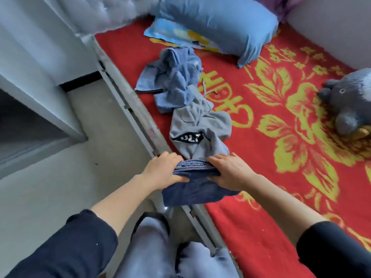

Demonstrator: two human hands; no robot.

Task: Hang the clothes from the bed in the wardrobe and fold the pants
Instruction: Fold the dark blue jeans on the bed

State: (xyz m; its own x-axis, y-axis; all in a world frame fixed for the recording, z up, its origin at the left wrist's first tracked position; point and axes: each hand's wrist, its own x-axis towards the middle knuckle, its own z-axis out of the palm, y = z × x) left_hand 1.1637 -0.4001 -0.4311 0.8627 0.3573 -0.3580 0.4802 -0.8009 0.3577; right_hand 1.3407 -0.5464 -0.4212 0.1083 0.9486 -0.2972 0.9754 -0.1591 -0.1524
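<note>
Dark blue pants (192,191) lie folded at the near edge of the bed (271,121), which is covered by a red and yellow blanket. My left hand (162,170) grips the left end of the folded stack, thumb on top. My right hand (230,172) holds the right end, fingers curled over the fold. Just beyond my hands lies a crumpled grey garment (200,127) with a black and white printed mouth. Further back, a light blue garment (174,79) lies bunched near the bed's left edge.
A blue pillow (220,23) lies at the head of the bed, over a patterned cloth (176,35). A grey plush toy (349,99) sits at the right. A pale cabinet (32,93) stands left across the floor (80,173). My legs are below.
</note>
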